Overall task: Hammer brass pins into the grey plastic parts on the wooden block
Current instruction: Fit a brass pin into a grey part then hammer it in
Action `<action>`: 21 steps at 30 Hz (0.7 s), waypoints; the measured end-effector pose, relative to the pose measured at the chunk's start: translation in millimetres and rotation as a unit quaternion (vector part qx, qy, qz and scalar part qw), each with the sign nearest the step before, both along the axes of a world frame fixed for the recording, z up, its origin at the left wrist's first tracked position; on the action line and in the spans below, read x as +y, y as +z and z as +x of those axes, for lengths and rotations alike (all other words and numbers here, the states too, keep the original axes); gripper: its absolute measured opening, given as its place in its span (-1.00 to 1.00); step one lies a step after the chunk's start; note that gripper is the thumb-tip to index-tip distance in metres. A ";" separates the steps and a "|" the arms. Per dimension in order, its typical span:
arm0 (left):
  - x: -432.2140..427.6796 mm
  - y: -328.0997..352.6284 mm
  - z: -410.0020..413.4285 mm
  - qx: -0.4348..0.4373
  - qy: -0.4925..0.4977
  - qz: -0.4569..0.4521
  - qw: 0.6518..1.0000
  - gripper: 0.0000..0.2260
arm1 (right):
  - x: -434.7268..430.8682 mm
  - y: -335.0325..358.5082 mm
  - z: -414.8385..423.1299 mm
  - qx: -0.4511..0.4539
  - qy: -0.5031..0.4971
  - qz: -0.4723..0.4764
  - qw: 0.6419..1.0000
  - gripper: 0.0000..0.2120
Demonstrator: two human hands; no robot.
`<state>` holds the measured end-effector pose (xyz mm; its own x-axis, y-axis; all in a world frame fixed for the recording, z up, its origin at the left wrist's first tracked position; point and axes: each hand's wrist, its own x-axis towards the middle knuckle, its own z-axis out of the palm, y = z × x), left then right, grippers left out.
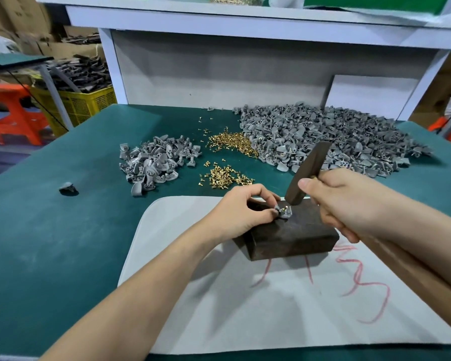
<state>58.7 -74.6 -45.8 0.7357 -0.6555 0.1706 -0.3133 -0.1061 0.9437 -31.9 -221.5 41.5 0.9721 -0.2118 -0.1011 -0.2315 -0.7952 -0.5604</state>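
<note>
A dark wooden block lies on a white mat. On its top sits one grey plastic part with a brass pin standing in it. My left hand pinches that part at its left side. My right hand grips the hammer by its handle close to the head. The dark hammer head is tilted, its lower face just above and right of the pin.
Loose brass pins lie in two heaps behind the block. A small heap of grey parts is at the left, a large heap at the right. One stray grey part lies far left. The white mat covers the green table.
</note>
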 end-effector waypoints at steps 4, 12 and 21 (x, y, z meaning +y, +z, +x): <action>0.0 0.3 -0.5 -0.003 0.000 -0.003 1.000 -0.80 | 4.6 -3.8 -0.6 0.024 -0.005 0.005 1.000 -0.63; -0.4 -0.1 0.8 -0.020 0.003 0.003 1.000 -0.85 | 5.1 -8.7 1.8 0.028 -0.022 -0.001 0.999 -0.63; -0.5 1.1 -1.4 -0.041 0.014 0.018 0.999 -0.85 | 2.6 -2.7 2.8 0.021 -0.019 0.005 1.000 -0.62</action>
<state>57.3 -75.0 -44.7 0.7376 -0.6421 0.2089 -0.3868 -0.1483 0.9101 -29.1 -218.9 38.7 0.9580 -0.2479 -0.1438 -0.2855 -0.7799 -0.5570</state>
